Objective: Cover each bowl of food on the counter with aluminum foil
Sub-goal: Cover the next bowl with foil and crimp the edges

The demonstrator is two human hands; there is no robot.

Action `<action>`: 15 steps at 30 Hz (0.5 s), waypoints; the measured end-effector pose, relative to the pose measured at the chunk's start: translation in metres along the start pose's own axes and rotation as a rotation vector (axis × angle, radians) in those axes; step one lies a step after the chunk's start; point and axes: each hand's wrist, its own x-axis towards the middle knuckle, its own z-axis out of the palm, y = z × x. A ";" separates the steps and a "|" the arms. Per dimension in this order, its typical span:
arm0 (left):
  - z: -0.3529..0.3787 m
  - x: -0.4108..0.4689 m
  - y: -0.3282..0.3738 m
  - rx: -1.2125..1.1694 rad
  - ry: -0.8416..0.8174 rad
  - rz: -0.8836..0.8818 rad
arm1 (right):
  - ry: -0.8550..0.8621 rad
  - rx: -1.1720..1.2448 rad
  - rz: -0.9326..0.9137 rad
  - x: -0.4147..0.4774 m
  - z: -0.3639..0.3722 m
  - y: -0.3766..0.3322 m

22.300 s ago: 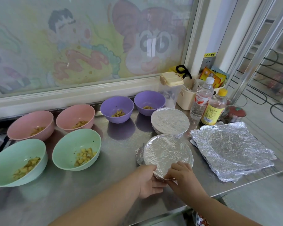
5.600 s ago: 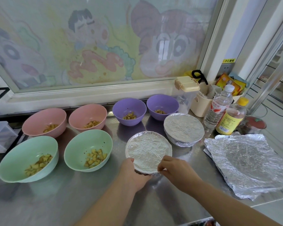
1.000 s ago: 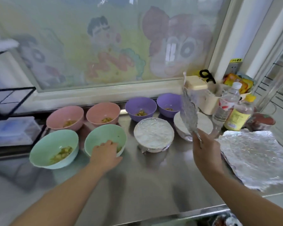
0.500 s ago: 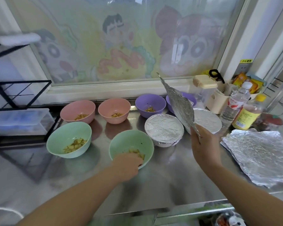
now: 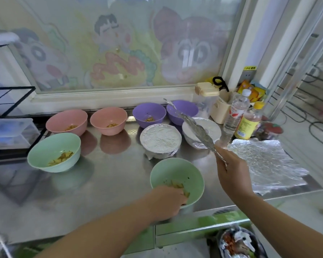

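While the left hand (image 5: 166,202) grips the near rim of the green bowl (image 5: 176,175), which sits close to the front edge of the counter (image 5: 110,183), the right hand (image 5: 233,172) pinches one foil sheet (image 5: 196,127) by its lower end, aloft and edge-on. Risks: the bowl, so near the edge, may tip off under a downward press; the sheet, held one-handed, may fold on itself or tear when laid. Count: bowls, eight. Two are foil-covered bowls (image 5: 160,140); six are open, each with food: two green, two pink bowls (image 5: 66,121), two purple bowls (image 5: 149,112). Foil: one sheet in hand; one foil pile (image 5: 265,161) at right, sheet number untellable. Bottles (image 5: 236,112), two.
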 end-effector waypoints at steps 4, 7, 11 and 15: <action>-0.003 0.035 0.018 0.111 0.009 0.079 | -0.045 -0.079 0.052 -0.012 -0.032 0.029; -0.007 0.053 0.027 0.156 0.077 0.072 | -0.080 -0.127 0.107 -0.019 -0.049 0.044; -0.005 0.080 0.038 0.185 0.144 0.065 | -0.151 -0.198 0.072 -0.025 -0.051 0.064; 0.000 0.094 0.036 0.068 0.259 0.089 | -0.233 -0.277 -0.030 -0.030 -0.034 0.084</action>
